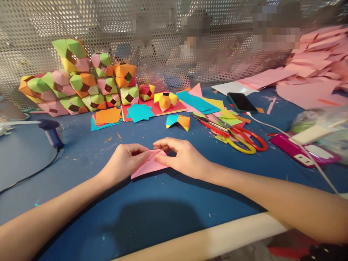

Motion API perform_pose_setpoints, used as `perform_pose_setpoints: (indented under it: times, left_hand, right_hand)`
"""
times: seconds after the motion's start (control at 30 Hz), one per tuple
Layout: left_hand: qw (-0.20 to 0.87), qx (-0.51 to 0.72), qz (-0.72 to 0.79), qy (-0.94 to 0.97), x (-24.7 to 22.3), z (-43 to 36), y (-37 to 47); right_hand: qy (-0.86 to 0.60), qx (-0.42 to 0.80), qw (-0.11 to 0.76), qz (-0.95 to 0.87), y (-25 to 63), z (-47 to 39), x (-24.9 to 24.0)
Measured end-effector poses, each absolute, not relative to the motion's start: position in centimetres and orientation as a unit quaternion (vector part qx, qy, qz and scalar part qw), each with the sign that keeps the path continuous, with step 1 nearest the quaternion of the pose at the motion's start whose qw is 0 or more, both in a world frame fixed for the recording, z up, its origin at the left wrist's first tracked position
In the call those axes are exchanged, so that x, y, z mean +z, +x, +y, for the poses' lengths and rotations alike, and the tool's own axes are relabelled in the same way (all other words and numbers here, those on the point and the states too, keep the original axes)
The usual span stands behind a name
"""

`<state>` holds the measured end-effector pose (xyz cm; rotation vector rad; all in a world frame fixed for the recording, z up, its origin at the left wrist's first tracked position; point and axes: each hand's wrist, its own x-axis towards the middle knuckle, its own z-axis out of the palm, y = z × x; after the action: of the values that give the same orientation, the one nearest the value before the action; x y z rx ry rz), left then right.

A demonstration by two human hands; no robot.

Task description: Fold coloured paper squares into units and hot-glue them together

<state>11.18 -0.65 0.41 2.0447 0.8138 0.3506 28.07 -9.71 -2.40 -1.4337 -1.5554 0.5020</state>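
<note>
While the bare left hand [123, 161] and the bare right hand [186, 157] meet at its far edge, a pink folded paper sheet [149, 166] wants an even crease

Since I judge this from the head view to be a folding step, I would line up the layered edges before pressing anything flat. I would then pin the fold with one thumb and run the other outward with light, steady pressure, because thin paper probably skews if both sides pull at once. Backing the stroke with the flat blue tabletop [168, 195] should sharpen the line.

The sheet sits between the two hands, its loose corner pointing left and toward me. On the left, the fingers are narrow, pinching the paper with the thumb on its upper face. On the right, the thumb lies on the sheet while the forefinger arches past the far corner, leaving a gap; I cannot tell whether the hidden lower fingers grip. A small blue, orange and yellow folded paper piece [184, 122] lies beyond, apart from the fingertips.
</note>
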Motion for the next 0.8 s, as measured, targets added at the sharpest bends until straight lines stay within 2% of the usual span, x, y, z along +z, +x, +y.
perform_pose_setpoints:
  times: [0.13,0.33,0.5,0.8]
  left_hand:
    - [0.466,0.151,0.343,0.802,0.0,-0.3,11.2]
    - [0.469,0.155,0.34,0.8,0.1,-0.5,11.3]
    - [0.46,0.155,0.331,0.809,0.4,-1.0,11.1]
    - [0.431,0.177,0.307,0.83,0.5,-1.7,10.8]
  right_hand:
    - [-0.587,0.274,0.471,-0.599,28.2,-9.6,-2.3]
    - [-0.594,0.258,0.466,-0.603,28.4,-9.6,-2.0]
    - [-0.58,0.305,0.463,-0.597,28.2,-9.5,-1.8]
    - [-0.582,0.271,0.429,-0.635,28.1,-9.8,-1.5]
